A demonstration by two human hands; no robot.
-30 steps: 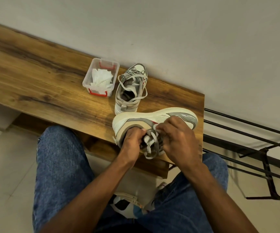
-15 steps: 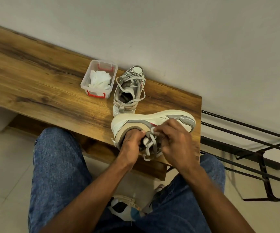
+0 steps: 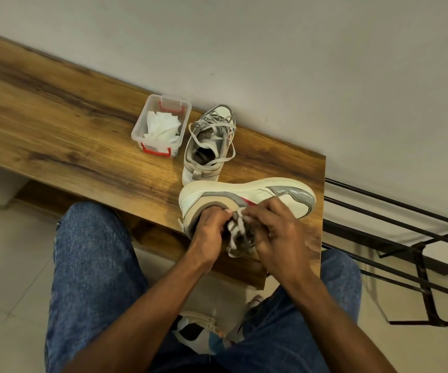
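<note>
A white and grey sneaker (image 3: 257, 193) lies on its side at the near right end of the wooden bench (image 3: 69, 146), its sole facing away from me. My left hand (image 3: 208, 232) grips the collar and laces (image 3: 237, 234) at the shoe's opening. My right hand (image 3: 276, 232) pinches the white laces just to the right. A second matching sneaker (image 3: 206, 154) stands upright behind it with loose laces.
A clear plastic box with red clips (image 3: 162, 125) holding white tissues sits left of the upright sneaker. A black metal rack (image 3: 405, 243) stands to the right of the bench. The wall runs behind. My jeans-clad legs and another shoe (image 3: 204, 332) on the floor are below.
My hands have shifted slightly on the laces; the fingers of my right hand have drawn closer to my left. The sneakers stay where they were.
</note>
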